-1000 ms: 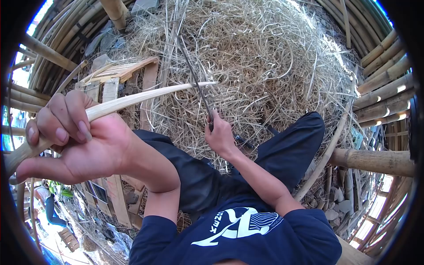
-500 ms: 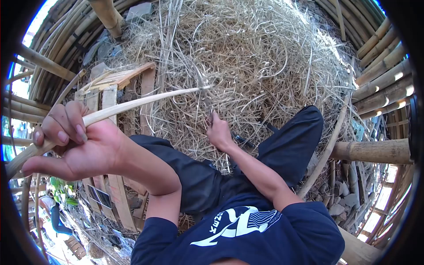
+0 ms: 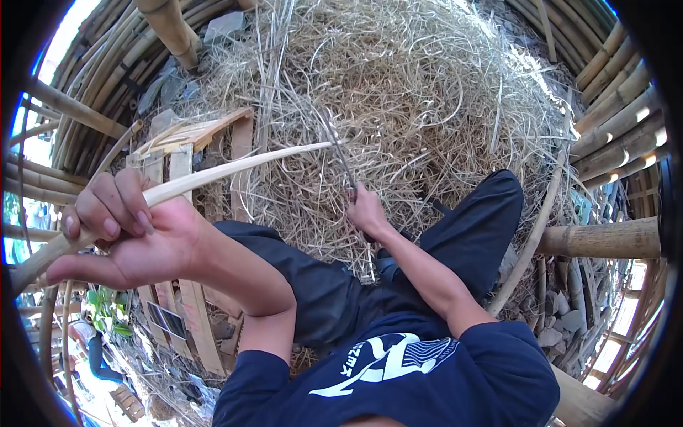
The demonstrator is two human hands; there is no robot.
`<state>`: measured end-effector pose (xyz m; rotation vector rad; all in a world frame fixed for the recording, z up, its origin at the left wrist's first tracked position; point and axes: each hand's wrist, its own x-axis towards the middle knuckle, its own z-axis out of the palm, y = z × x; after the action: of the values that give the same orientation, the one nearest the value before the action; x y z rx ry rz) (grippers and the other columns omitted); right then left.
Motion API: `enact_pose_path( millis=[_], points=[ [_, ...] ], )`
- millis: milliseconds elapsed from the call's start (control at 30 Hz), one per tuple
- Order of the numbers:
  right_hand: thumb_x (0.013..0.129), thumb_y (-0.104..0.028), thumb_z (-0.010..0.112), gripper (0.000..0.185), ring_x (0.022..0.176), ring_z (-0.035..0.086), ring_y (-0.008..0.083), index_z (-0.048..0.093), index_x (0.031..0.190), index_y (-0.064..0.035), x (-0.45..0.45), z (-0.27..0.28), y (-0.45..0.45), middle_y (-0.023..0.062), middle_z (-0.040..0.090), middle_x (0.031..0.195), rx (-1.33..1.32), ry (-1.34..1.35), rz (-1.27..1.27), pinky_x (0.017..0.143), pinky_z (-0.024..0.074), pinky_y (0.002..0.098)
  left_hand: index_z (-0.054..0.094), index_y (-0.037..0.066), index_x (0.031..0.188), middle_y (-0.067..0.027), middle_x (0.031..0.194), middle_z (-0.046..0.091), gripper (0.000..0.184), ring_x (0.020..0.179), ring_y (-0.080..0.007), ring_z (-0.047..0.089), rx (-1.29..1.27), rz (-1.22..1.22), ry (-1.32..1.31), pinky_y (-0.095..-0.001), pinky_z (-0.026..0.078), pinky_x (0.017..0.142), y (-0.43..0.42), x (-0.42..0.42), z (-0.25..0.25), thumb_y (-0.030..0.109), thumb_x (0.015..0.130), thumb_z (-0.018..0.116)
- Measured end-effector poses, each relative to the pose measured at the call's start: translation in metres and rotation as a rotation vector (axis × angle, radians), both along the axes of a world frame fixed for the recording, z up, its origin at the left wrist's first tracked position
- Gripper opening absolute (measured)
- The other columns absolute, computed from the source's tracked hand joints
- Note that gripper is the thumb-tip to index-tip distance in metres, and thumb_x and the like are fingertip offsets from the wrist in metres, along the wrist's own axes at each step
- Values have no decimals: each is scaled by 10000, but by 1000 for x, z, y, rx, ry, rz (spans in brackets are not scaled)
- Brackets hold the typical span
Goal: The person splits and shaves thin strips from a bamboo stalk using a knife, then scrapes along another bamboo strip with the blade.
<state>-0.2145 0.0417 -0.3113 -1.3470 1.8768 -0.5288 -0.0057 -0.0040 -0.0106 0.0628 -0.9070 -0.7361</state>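
My left hand (image 3: 135,231) is closed around a pale wooden strip (image 3: 235,164), raised at the left of the view. The strip tapers and curves slightly toward the middle. Low over the shavings, my right hand (image 3: 366,213) grips the handle of a long, thin knife (image 3: 341,158). Its blade, partly blurred, crosses the strip near the tapered tip. Whether blade and strip touch, I cannot tell. Below both hands lies a thick heap of curled shavings (image 3: 420,92), between and beyond my legs in dark trousers.
A wooden pallet-like frame (image 3: 186,134) lies at the left. Thick bamboo poles (image 3: 601,240) stick in from the right, with stones (image 3: 562,324) beneath them. A curved pole (image 3: 530,245) lies beside my right knee. At the lower left, another person (image 3: 96,352) is partly visible.
My right hand has drawn back toward my body and slightly right, with the knife. My left hand and the strip have shifted slightly down, and the strip's tip sits a little lower.
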Motion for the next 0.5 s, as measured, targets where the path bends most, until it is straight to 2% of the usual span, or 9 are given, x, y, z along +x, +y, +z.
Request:
enact_pose_path(
  millis=[67,133,233,333,400,467,500],
  points=[
    [802,-47,562,217,780,635,456,517,1005,15,-7,0,0,280,633,795,-27,-7,-38,706,513,494,550,96,776,31,555,382,474,454,-66,299,-5,22,13,-198,277,429,0,-4,0,563,840,605],
    [798,-41,567,191,773,640,434,524,978,6,-3,32,0,269,633,773,-44,-44,-42,704,509,486,549,98,775,36,552,374,480,447,-64,287,-10,80,6,-195,270,422,-2,-7,2,571,832,609],
    [778,-32,576,169,687,624,398,516,932,-1,11,56,8,235,608,701,-300,-143,66,625,473,469,551,98,778,34,561,368,485,449,-65,277,-20,22,19,-197,263,412,-2,-4,1,577,827,612],
    [770,-24,583,183,683,623,396,513,938,1,20,68,8,229,607,700,-432,-145,117,626,472,464,550,95,774,34,561,356,494,445,-65,271,0,81,0,-191,258,403,-1,-5,3,582,825,612],
    [770,-26,574,188,708,620,409,513,947,-8,13,53,3,238,609,723,-361,-141,115,660,477,464,547,94,774,36,559,352,493,441,-62,268,-7,61,-17,-189,247,395,-1,-1,1,580,830,606],
    [763,-45,568,196,747,620,421,526,952,-14,-2,19,-5,247,616,758,-76,59,59,696,481,465,544,93,774,38,558,347,492,437,-59,264,-28,35,-24,-187,237,387,-1,-1,0,578,836,601],
    [763,-45,568,196,747,620,421,526,952,-14,-12,13,-4,247,616,758,-88,58,55,696,481,465,540,94,771,41,558,343,491,434,-55,257,-28,12,-19,-187,223,380,0,-3,-1,577,843,591]
  ],
)
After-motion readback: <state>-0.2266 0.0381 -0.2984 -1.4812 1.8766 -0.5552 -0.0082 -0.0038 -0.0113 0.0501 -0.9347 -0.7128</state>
